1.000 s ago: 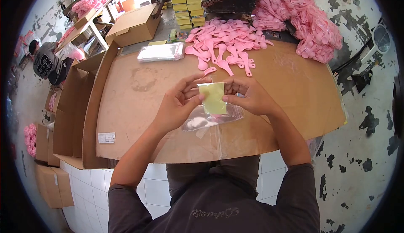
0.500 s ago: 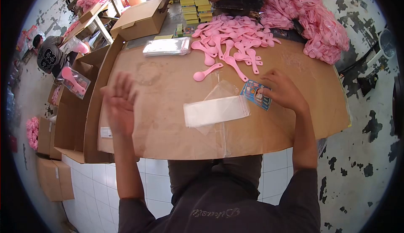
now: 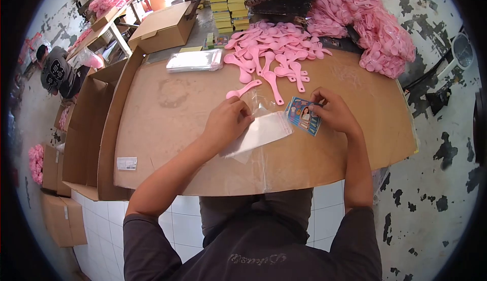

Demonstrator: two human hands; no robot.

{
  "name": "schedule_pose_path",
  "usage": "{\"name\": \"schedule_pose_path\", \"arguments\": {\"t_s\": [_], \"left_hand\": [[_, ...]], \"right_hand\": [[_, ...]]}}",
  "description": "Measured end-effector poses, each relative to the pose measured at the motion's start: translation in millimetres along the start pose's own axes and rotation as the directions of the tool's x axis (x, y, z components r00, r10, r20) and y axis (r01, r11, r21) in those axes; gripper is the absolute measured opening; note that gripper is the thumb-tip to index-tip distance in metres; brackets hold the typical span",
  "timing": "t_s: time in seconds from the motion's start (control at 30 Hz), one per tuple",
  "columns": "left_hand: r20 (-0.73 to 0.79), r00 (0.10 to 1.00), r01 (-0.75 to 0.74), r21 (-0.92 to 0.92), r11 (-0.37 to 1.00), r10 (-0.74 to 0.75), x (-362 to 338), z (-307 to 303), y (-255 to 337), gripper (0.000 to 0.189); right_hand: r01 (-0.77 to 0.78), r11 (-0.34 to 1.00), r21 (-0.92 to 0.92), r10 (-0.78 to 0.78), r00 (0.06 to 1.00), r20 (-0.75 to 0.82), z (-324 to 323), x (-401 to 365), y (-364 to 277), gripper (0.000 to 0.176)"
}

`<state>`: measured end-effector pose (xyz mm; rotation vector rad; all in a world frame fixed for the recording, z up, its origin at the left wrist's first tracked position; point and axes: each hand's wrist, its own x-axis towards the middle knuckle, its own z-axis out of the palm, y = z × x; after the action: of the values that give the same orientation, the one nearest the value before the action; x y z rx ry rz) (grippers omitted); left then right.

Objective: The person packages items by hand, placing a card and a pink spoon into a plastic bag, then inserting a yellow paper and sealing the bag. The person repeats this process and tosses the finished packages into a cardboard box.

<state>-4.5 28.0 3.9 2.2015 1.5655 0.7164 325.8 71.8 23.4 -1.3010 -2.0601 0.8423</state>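
Note:
My left hand (image 3: 227,123) is on the upper edge of a small pile of clear plastic bags (image 3: 264,135), its fingers bent together and seemingly pinching a bag. Between thumb and fingers, my right hand (image 3: 335,111) grips the top right edge of a few blue printed cards (image 3: 303,116), fanned slightly against the table beside the bags. Just beyond my left fingertips lies a single pink measuring spoon (image 3: 244,88), its bowl partly hidden by that hand. Another pink spoon (image 3: 273,85) points toward the cards from the heap of pink spoons (image 3: 276,40).
A stack of packed clear bags (image 3: 194,61) sits at the back left. Piles of yellow-edged cards (image 3: 228,7) stand behind. Bagged pink spoons (image 3: 385,42) fill the back right. An open carton (image 3: 109,129) adjoins the table's left side; a co-worker (image 3: 58,70) is beyond it.
My left hand has come from the left side to the plastic bags. The bagged spoon seen in the air over the carton is out of sight. My right hand has gripped the cards.

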Motion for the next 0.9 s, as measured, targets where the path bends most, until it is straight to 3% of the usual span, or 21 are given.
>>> {"name": "schedule_pose_path", "arguments": {"t_s": [0.1,0.2,0.3,0.47,0.57,0.67,0.77,0.9], "left_hand": [[-0.059,0.998,-0.030,-0.404,0.914,0.007,-2,-3,-9,0.014],[0.193,0.979,0.200,-0.859,0.472,-0.063,-3,-14,-10,0.017],[0.308,0.941,0.339,-0.859,0.383,-0.140,-10,-23,2,0.028],[0.250,0.963,0.269,-0.871,0.411,-0.100,-14,-6,2,0.039],[0.240,0.968,0.248,-0.883,0.398,-0.072,-15,7,-1,0.040],[0.221,0.973,0.230,-0.897,0.379,-0.068,-16,9,1,0.038],[0.198,0.978,0.208,-0.900,0.383,-0.067,-17,5,5,0.035],[0.165,0.981,0.191,-0.892,0.409,-0.098,-19,0,8,0.032]], "right_hand": [[0.051,0.975,0.218,-0.048,0.999,-0.018,5,2,-8,0.015],[0.082,0.942,0.326,-0.079,0.997,-0.024,18,0,-18,0.015],[0.074,0.915,0.396,-0.078,0.997,-0.006,35,1,-23,0.018],[0.088,0.909,0.408,-0.085,0.996,-0.025,48,1,-32,0.021],[0.097,0.944,0.315,-0.085,0.995,-0.050,50,1,-28,0.021],[0.176,0.974,0.142,-0.142,0.964,-0.226,46,2,-28,0.021],[0.161,0.907,0.389,-0.091,0.977,-0.193,43,1,-33,0.021],[0.200,0.845,0.496,-0.108,0.972,-0.209,45,-1,-47,0.021]]}}
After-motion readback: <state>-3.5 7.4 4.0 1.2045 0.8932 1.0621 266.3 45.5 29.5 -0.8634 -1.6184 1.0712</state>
